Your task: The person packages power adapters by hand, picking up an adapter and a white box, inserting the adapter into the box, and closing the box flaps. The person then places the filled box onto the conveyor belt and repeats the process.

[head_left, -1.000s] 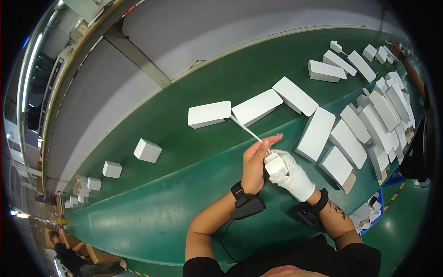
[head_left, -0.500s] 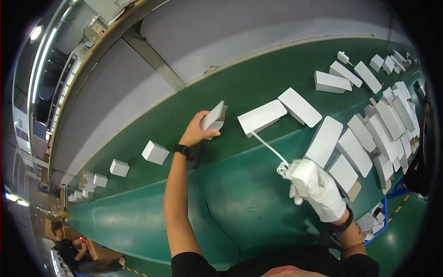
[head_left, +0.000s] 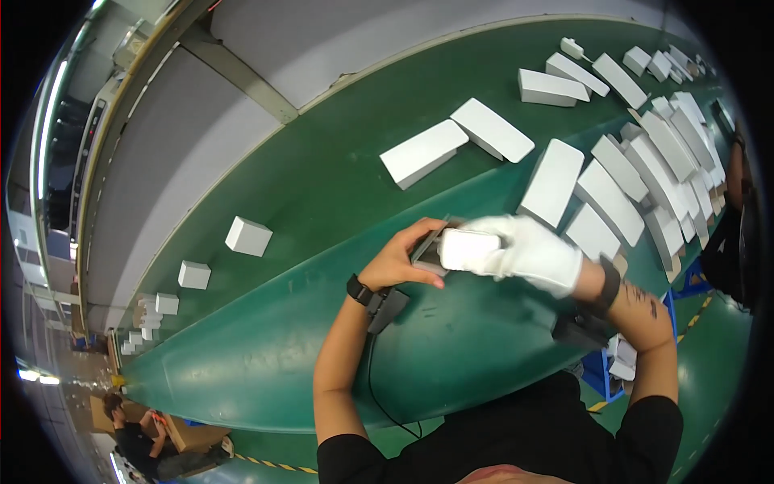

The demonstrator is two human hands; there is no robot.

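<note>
My bare left hand [head_left: 393, 260] is closed around a small white carton [head_left: 427, 256], tilted above the near green surface, its mouth turned toward the right. In my gloved right hand [head_left: 536, 254] is a white power adapter [head_left: 466, 249], held right at the carton's mouth. The adapter overlaps the carton in view, so I cannot tell how deep it sits. Its cord is hidden behind the glove.
Long white boxes [head_left: 423, 153] lie on the green belt [head_left: 339, 153] beyond my hands. A heap of white cartons [head_left: 665, 153] stands at right. Small closed cartons [head_left: 248, 236] line the belt at left. A co-worker [head_left: 137, 436] sits at the lower left.
My left hand has brought the carton from the belt back toward me. The right hand has moved left and up with the adapter, so the two now meet.
</note>
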